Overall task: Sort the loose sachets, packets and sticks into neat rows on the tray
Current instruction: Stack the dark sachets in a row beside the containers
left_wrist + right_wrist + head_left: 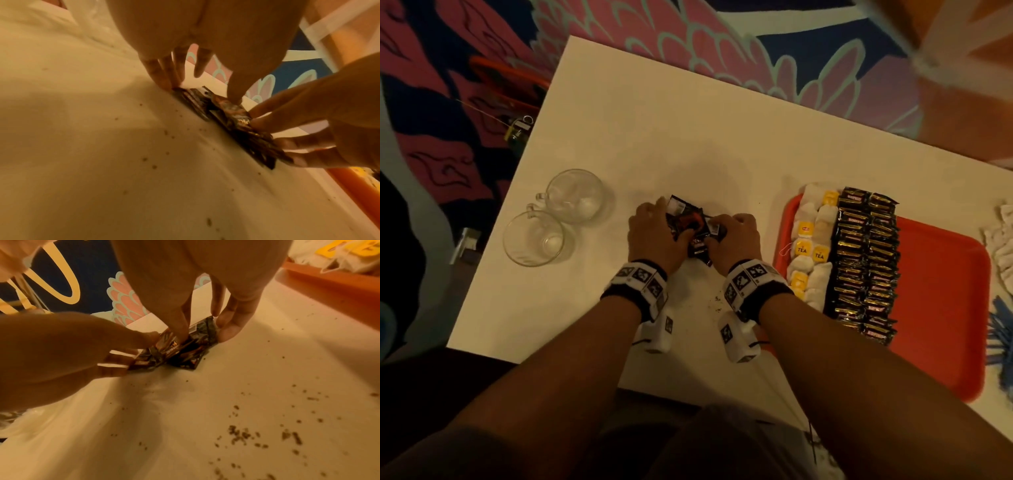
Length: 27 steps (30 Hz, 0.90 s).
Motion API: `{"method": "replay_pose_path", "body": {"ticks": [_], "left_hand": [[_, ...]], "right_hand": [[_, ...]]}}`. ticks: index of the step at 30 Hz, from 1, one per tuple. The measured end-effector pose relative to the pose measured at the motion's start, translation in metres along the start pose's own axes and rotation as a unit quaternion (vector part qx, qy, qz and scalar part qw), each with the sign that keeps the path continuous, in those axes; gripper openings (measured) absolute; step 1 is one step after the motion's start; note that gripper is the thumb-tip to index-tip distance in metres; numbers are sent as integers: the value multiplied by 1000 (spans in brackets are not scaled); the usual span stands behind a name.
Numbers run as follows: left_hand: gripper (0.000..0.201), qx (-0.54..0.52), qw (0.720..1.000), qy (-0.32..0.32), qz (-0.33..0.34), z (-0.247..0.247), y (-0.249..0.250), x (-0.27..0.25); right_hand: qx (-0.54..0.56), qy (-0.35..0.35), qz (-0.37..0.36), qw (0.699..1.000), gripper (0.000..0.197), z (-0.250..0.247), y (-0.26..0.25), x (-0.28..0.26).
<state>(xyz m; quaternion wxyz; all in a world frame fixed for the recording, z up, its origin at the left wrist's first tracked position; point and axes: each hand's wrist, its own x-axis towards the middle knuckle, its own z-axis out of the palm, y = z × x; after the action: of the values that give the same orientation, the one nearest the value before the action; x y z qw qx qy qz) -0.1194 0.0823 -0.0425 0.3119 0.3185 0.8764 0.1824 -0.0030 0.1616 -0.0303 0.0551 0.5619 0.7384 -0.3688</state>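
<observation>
Two hands, crinkly dark foil sachets, matte white table

two glass mugs touching, white table, scattered crumbs, patterned rug

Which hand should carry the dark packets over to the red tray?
Probably the right hand: it touches the dark packets and sits nearer the red tray, which lies to its right.

Black wristbands — white marker-tagged cameras
</observation>
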Motion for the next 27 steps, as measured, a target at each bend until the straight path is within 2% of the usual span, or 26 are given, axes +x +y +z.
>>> {"method": "replay_pose_path", "body": {"ticks": [3,7,9,11,15,18,20,22,23,25,26,27], "left_hand": [[72,-26,997,-57,-34,8,14,0],[46,3,997,-63,-41,14,20,-4],[43,9,997,-67,-44,13,22,-5],[41,-20,996,-69,-46,12,25,-8],[16,-90,992,-82,-43,10,22,-11],[19,-132,985,-100,-48,7,12,-16],[20,-211,971,-99,-55,6,8,-23],[23,-354,927,-87,-86,5,9,-36],[27,-440,886,-95,-106,6,13,-44],[35,-587,783,-156,-136,8,25,-60],[37,-626,741,-193,-145,8,33,-68],[39,-647,713,-224,-152,9,39,-75]], "right_hand": [[26,-12,3,1000,39,3,-5,-4],[65,-28,11,997,43,5,-7,-4],[84,-30,15,996,47,6,-5,-2],[107,-41,32,993,51,5,-2,-4],[103,-72,28,992,49,5,6,-8],[117,-98,9,988,46,-1,13,-10],[148,-116,2,982,42,-9,20,-13],[199,-133,-1,971,40,-21,25,-21],[221,-135,-8,966,39,-28,27,-25],[246,-134,-31,959,39,-42,31,-34],[252,-131,-42,958,39,-48,33,-37],[255,-129,-53,957,39,-56,35,-41]]}}
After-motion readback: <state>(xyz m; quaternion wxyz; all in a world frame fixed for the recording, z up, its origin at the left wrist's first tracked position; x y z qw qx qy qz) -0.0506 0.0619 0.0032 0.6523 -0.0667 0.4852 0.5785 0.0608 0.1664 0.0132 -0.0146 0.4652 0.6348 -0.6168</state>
